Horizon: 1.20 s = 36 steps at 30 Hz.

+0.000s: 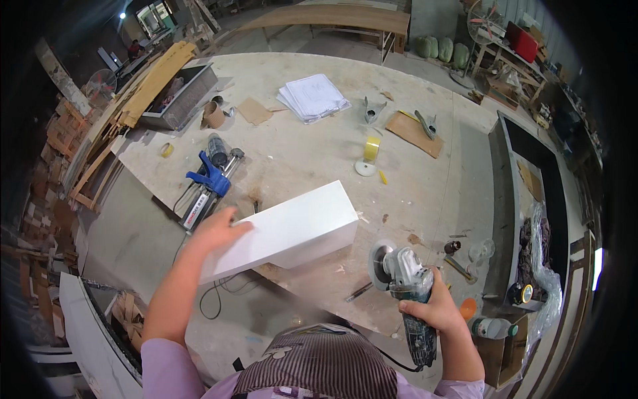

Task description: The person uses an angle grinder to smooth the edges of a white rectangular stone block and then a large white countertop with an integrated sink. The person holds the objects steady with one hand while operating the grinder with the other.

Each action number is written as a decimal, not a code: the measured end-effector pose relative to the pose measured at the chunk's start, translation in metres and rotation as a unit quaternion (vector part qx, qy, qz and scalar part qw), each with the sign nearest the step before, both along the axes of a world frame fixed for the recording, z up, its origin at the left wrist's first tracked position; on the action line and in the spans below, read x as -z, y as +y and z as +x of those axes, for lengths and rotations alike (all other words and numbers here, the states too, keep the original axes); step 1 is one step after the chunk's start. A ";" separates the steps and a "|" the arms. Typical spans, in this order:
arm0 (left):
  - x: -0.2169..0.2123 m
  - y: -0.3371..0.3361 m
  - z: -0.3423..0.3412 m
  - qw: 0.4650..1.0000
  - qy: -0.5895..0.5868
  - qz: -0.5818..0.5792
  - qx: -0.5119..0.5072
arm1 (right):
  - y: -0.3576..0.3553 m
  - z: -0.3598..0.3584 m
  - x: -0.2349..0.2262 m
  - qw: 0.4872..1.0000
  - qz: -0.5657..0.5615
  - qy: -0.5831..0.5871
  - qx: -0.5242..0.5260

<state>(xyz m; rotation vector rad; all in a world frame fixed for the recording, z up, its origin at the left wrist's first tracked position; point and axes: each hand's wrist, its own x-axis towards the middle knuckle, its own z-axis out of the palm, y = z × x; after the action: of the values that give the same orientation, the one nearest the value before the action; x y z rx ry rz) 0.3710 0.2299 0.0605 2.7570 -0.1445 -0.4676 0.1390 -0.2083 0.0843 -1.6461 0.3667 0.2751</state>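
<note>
My right hand (435, 309) is wrapped round the body of an angle grinder (413, 316). Its disc (381, 261) points up and to the left, apart from a long white box-shaped piece (299, 216). That piece lies slantwise near the table's front edge, its near left end jutting past it. My left hand (224, 229) grips the left side of the piece, thumb on the top face and fingers over the far edge, partly hidden. Just beyond this hand lies a caulking gun (211, 178) with a blue handle. A dark pen-like stick (359, 292) rests between the piece and the grinder.
Papers (314, 98), yellow tape (372, 148) and a cardboard sheet (413, 133) lie on the big table (299, 156). A grey trough (495, 219) stands at the right, near a plastic bottle (493, 327). Wooden boards (156, 83) and another trough (176, 120) are far left.
</note>
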 end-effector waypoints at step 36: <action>0.059 -0.040 -0.200 0.581 0.318 -0.709 -0.243 | 0.144 -0.135 0.042 0.959 0.008 -0.111 0.259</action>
<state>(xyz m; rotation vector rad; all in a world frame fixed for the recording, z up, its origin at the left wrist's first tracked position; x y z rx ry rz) 0.1713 0.1894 0.0016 0.8528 0.3038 -0.6895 0.0041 -0.0645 0.0419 -1.4864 0.6038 -0.2984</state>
